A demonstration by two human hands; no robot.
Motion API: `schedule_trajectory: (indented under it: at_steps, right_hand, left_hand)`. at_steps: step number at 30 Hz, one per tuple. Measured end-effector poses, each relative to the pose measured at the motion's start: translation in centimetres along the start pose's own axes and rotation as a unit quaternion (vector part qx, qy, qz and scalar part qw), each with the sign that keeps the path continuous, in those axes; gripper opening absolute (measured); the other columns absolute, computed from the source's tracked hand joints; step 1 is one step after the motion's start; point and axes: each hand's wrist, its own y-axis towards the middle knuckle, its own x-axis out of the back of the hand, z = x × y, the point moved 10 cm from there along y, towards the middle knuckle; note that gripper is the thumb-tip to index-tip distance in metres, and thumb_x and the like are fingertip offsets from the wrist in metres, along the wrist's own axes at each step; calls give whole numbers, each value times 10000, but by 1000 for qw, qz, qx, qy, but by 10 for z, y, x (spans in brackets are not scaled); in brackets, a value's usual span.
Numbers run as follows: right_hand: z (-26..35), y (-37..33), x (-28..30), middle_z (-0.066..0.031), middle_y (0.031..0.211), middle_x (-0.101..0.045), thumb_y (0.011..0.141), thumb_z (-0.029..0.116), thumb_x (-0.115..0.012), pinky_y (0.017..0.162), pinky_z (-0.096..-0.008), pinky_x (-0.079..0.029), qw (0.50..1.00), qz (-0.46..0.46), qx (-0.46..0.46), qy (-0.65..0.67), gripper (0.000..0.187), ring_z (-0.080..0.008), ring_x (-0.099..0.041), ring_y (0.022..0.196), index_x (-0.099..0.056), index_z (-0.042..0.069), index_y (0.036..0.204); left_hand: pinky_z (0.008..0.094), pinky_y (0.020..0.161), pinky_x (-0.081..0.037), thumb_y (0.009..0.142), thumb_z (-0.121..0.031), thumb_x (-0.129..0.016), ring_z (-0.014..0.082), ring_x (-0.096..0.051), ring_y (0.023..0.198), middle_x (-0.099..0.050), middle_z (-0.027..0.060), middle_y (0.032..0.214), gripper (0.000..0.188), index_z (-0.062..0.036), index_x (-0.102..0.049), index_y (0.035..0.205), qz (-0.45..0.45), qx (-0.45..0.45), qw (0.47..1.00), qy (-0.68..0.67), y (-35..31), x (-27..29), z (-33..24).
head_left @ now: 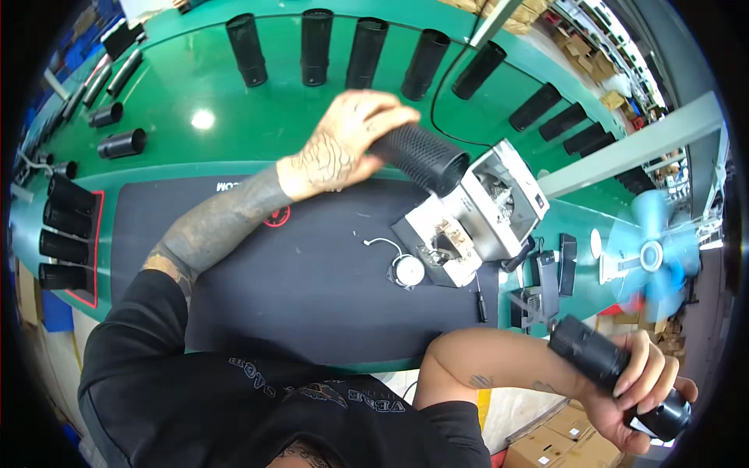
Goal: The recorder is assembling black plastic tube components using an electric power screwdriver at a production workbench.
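My left hand (347, 144) is closed round the near end of a black mesh-sided tube (421, 158), which lies tilted with its open end toward a silver-and-white machine (499, 204). Off the table's right front edge, my right hand (644, 382) grips a black cylindrical device (591, 352) with a rounded end; its exact kind is unclear. Beside the machine's base sits a small round white part (408, 271) with a cable. A screwdriver (481, 306) rests on the dark mat (312, 288) near the machine.
Several black tubes (316, 47) stand along the far side of the green table (179, 70). More black cylinders (64, 248) lie at the left edge. A blue fan (651, 253) and black boxes (546, 273) are on the right, cardboard boxes (554, 441) below.
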Motion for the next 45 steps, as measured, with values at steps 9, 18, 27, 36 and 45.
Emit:
schedule_trajectory:
  at_steps: [9,18,27,36,45]
  right_hand:
    - [-4,5,0,8,637,-522,621,216,-720,429,-138,-473,996,79,-38,34,573,-49,-501,446,-530,15,1123]
    - [3,2,9,10,645,-500,645,246,-695,451,-155,-441,994,87,-47,54,595,-49,-482,450,-501,18,1159]
    - [-17,-7,6,-31,790,-458,716,377,-690,541,-227,-382,994,87,-58,-17,591,-90,-464,575,-476,63,1169]
    - [-102,-30,-18,-38,747,-446,834,546,-528,606,-268,-374,958,62,-219,-174,551,-107,-472,625,-458,0,862]
    - [-112,-24,-29,-63,876,-420,740,468,-711,578,-256,-374,958,57,-250,133,655,-124,-468,689,-420,-44,1027]
  left_hand:
    - [506,917,-373,694,-105,-628,222,-536,1015,-531,84,1024,363,-168,-540,1041,-32,-282,935,215,119,8,-89]
    - [531,1016,-260,671,-139,-578,244,-483,1109,-510,93,1077,358,-209,-542,1020,-48,-363,910,194,119,5,-117]
    - [468,1032,-242,604,42,-630,210,-484,1141,-524,22,1169,587,-257,-575,1106,44,-134,956,259,66,15,-44]
    - [494,1051,-235,595,44,-639,228,-453,1172,-513,23,1155,611,-217,-538,1139,189,87,917,341,-78,66,113]
    - [503,1004,-281,666,-59,-669,256,-492,1123,-535,47,1096,533,-207,-513,1154,250,222,815,473,-169,154,237]
